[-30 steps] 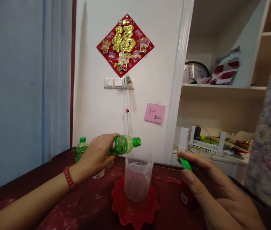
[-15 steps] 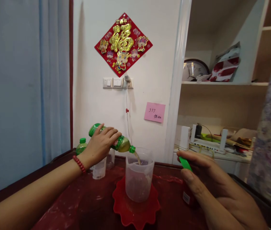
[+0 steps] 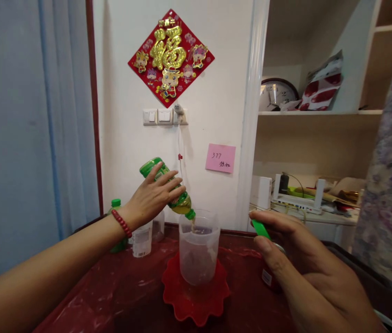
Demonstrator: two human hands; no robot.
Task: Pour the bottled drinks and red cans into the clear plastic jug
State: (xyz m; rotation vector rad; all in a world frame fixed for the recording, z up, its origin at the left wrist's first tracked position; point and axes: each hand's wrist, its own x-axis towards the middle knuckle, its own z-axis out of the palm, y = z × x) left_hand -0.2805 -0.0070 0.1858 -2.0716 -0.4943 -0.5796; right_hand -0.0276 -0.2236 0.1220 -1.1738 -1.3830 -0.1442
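My left hand (image 3: 154,194) is wrapped round a green bottle (image 3: 182,203), tilted steeply with its neck down over the rim of a clear plastic cup (image 3: 199,261). Pale liquid runs from the bottle's mouth into the cup. Beneath the cup lies a red scalloped dish (image 3: 196,305). On the right, my right hand (image 3: 296,259) pinches a small green cap (image 3: 261,229) between thumb and fingertips. Partly hidden behind that hand is a dark red container (image 3: 267,276) with a white label.
Behind my left wrist stand another green bottle (image 3: 116,203) and a white printed cup (image 3: 142,241). A router (image 3: 298,206) sits on the shelf unit at the right. A pink note (image 3: 220,158) is on the wall.
My left hand has raised the bottle's base, so the bottle is steeper. The view has shifted slightly. The right hand still pinches the cap.
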